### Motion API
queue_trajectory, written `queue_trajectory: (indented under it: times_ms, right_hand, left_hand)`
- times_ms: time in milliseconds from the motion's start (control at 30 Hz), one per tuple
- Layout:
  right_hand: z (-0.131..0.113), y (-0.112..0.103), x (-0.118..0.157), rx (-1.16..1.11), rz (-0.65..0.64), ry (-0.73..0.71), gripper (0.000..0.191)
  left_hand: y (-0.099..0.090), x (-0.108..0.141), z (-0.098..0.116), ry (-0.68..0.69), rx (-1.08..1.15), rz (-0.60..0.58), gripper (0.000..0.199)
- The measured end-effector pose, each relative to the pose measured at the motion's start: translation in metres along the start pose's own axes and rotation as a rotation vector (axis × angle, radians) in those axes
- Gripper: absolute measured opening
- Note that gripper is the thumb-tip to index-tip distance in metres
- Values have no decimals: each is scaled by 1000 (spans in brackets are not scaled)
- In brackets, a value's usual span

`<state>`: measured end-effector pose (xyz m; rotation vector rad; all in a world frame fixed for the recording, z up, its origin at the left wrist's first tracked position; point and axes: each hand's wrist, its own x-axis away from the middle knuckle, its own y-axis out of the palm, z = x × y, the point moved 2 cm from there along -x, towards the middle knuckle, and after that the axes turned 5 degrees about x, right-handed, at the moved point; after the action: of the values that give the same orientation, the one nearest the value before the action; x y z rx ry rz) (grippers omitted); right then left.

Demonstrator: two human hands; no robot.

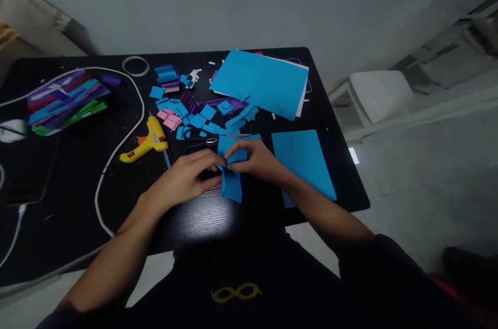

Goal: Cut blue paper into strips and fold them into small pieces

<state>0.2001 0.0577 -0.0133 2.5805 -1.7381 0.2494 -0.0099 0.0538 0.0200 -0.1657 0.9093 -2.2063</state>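
Observation:
A narrow blue paper strip point(232, 187) lies between my hands near the table's front edge, with its lower end hanging toward me. My left hand point(190, 176) reaches in from the left, its fingertips at the strip's left edge. From the right, my right hand point(257, 159) pinches the strip near its middle, thumb and index finger close together. Just beyond the hands are scissors point(208, 140), partly hidden by blue paper. Small folded blue pieces point(198, 120) and pink pieces point(171, 119) are scattered behind them.
A yellow glue gun point(146, 143) lies left of my hands, beside a white cable point(98, 189). Blue sheets point(303, 160) lie at the right, and a larger blue sheet point(260, 82) at the back. Further left are a bag of coloured strips point(68, 100) and a phone point(29, 173).

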Motion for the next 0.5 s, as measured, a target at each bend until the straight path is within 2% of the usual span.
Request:
queue_trajectory:
  times_ms: [200,500]
  right_hand:
    - [-1,0,1,-27,-29,48,18]
    - [-4,0,1,17,-18,30,20]
  left_hand:
    - [3,-1,0,10,6,45,8]
    - [4,-1,-3,-11,-20,54,11]
